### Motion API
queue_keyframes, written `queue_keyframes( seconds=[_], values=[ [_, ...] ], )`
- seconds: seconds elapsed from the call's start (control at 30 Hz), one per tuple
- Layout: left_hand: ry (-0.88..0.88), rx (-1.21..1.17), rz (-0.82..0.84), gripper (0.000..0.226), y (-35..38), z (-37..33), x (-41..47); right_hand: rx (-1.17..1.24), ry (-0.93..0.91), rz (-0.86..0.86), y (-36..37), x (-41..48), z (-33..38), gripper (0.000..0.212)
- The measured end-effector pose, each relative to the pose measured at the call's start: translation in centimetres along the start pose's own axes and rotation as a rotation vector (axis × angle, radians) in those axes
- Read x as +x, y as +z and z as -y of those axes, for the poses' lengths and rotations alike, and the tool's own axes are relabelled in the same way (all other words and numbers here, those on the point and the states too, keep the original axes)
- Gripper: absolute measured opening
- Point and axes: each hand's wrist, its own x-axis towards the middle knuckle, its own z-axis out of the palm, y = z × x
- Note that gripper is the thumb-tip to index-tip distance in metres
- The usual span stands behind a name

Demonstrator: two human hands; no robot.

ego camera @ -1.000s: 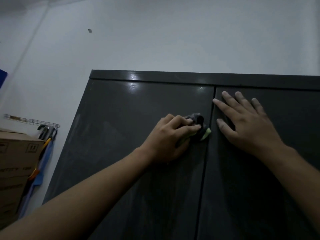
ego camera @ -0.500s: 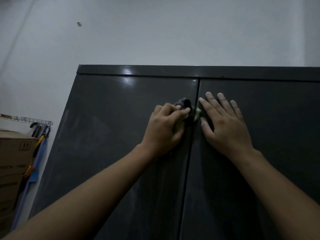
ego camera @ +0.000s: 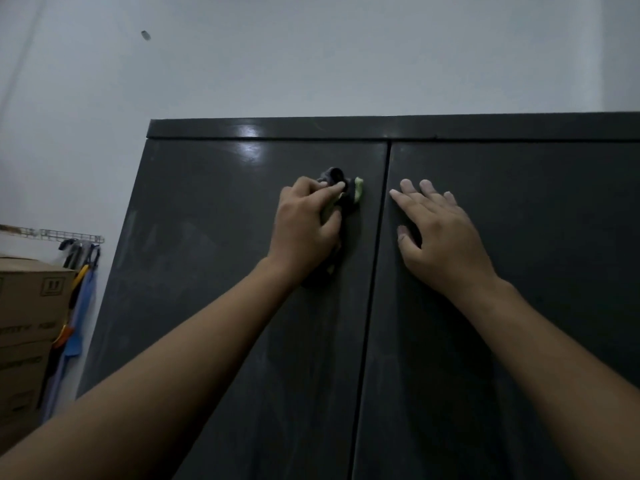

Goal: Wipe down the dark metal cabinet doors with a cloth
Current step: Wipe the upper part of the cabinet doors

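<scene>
A dark metal cabinet fills the view, with a left door [ego camera: 214, 271] and a right door [ego camera: 540, 237] meeting at a vertical seam. My left hand [ego camera: 304, 226] presses a bunched dark and green cloth [ego camera: 348, 192] against the upper part of the left door, a little left of the seam. Most of the cloth is hidden under my fingers and palm. My right hand [ego camera: 440, 233] lies flat on the right door just beyond the seam, fingers spread, holding nothing.
A white wall [ego camera: 311, 57] rises above the cabinet top. Stacked cardboard boxes [ego camera: 27, 323] stand at the left edge. Between them and the cabinet, a wire rack [ego camera: 52, 233] carries hanging tools with blue and orange handles.
My left hand has slid the cloth from the door seam leftward and slightly up on the left door. My right hand stays flat beside the seam.
</scene>
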Motion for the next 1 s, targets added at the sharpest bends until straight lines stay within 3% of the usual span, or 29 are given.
queue_keyframes(
  seconds=[0.23, 0.37, 0.53, 0.83, 1.0],
  values=[
    [0.287, 0.156, 0.066, 0.045, 0.7, -0.9, 1.7, -0.011, -0.021, 0.063, -0.7, -0.4, 0.4, 0.072],
    [0.128, 0.154, -0.029, 0.041, 1.2, -0.6, 6.3, -0.068, -0.027, 0.036, 0.3, -0.6, 0.8, 0.07],
    [0.1, 0.131, -0.021, 0.041, 0.6, 0.5, 8.9, -0.035, -0.001, 0.025, 0.6, -0.5, 1.2, 0.071],
    [-0.263, 0.173, -0.134, 0.043, -3.4, 7.1, 11.1, -0.043, 0.064, -0.058, 1.9, 0.0, 2.6, 0.069],
    [-0.157, 0.144, -0.049, 0.049, -3.6, 8.1, 9.4, 0.053, 0.098, -0.042, 2.6, 1.9, 5.9, 0.074]
  ],
)
